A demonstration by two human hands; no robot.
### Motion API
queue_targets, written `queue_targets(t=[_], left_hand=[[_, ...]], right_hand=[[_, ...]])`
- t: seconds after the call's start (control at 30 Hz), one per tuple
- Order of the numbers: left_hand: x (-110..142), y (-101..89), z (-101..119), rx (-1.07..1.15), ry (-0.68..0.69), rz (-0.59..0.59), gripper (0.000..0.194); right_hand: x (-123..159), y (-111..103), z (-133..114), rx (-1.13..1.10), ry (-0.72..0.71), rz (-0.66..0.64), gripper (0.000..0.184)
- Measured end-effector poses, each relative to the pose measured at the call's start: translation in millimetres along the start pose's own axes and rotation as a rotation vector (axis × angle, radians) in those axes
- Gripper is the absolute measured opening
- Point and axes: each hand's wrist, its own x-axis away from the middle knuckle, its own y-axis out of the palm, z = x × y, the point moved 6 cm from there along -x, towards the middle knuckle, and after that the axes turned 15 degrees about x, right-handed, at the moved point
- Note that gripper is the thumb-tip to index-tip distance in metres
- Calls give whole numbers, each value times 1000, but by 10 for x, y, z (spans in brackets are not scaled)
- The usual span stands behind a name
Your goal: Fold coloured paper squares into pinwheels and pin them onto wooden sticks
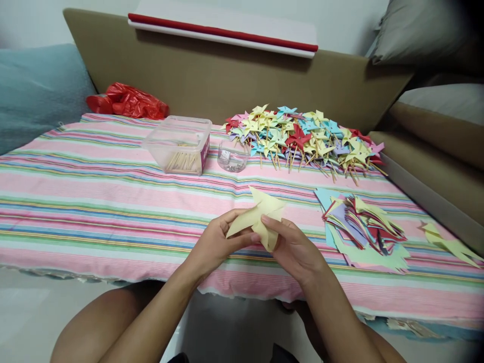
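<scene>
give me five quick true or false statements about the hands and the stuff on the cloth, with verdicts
1. The left hand and right hand both touch the yellow paper. True.
2. The pinwheels come in several colours. True.
3. The small clear container stands just right of the plastic tub. True.
4. The plastic tub stands right of the pinwheels. False: it stands left of them.
5. The plastic tub holds pinwheels. False: it holds sticks.

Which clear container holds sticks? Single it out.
The larger box, left of the round bowl; it holds sticks, while the bowl holds small silvery bits.
</scene>
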Motion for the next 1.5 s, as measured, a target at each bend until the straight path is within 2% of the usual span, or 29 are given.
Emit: queue_targets(t=[0.17,0.3,0.37,0.43,0.53,0.67,0.87,0.97,1.03,1.1,1.17,1.23,1.3,1.43,1.5], left_hand=[[14,3,0,47,10,40,43],[-2,44,-54,110,22,27,42],[-10,37,-106,129,59,83,38],[-3,3,-162,151,116,195,30],[21,4,-238,201,170,286,26],[26,65,-292,266,160,278,23],[6,31,-317,379,150,345,22],[-16,-28,-279,422,150,382,26],[-27,-88,-226,450,171,416,30],[-30,-154,-164,462,204,449,32],[-29,-209,-119,462,229,470,30],[-26,-241,-102,460,238,472,28],[-22,-250,-108,451,234,458,26],[-12,-241,-138,421,215,431,26],[-10,-234,-153,410,198,429,27]], right_hand=[[1,39,-8,24,-30,17,31],[-30,-7,8,-46,-90,183,37],[-36,-9,18,-72,-126,264,37],[-37,19,36,-98,-146,308,34],[-32,76,78,-132,-155,336,29],[-37,123,150,-167,-170,346,26],[-48,158,226,-95,-127,347,31],[-39,142,184,-9,-166,323,42],[-12,73,136,107,-233,359,50],[35,18,50,330,-358,389,57],[89,50,-53,639,-522,346,58],[126,120,-110,897,-625,271,52],[136,157,-141,1029,-647,234,41],[119,166,-186,1030,-623,225,11],[105,144,-184,951,-593,228,8]])
